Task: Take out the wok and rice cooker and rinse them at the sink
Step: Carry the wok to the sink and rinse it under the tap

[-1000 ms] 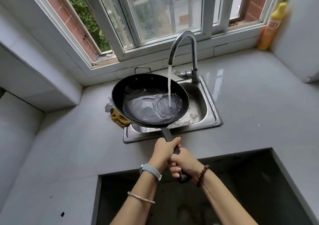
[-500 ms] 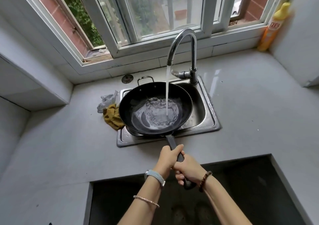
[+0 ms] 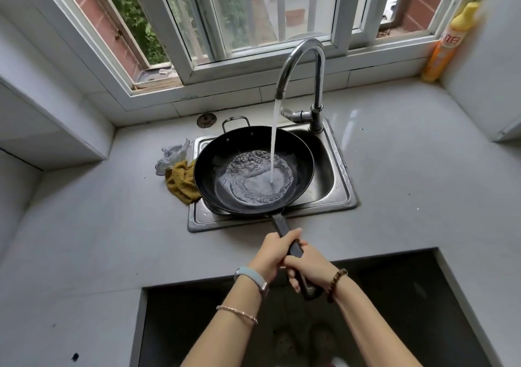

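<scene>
While the tap (image 3: 299,56) runs, I see from the head view that the wok (image 3: 222,152) lies across the sink (image 3: 335,169), and the stream (image 3: 273,141) falls into a pool inside it. Whether its bottom rests on the sink rim or hangs just above, I cannot tell from this angle. Both hands are closed round the long handle (image 3: 280,225). The left hand (image 3: 270,254) is nearer the pan and the right hand (image 3: 311,268) is behind it, at the end. The rice cooker is not in this view.

I judge these risks. The pool adds weight far from the grip, so the wok can tip and spill onto the counter (image 3: 408,175). A wet handle can turn in the fingers. The hard stream can splash over the low wall.

The wok is round, dark, smooth metal. The sink is brushed steel, square with rounded corners. Beside its left rim lie a knitted mustard cloth (image 3: 180,182) and a silvery mesh scrubber (image 3: 170,156). The counter is pale and glossy.
</scene>
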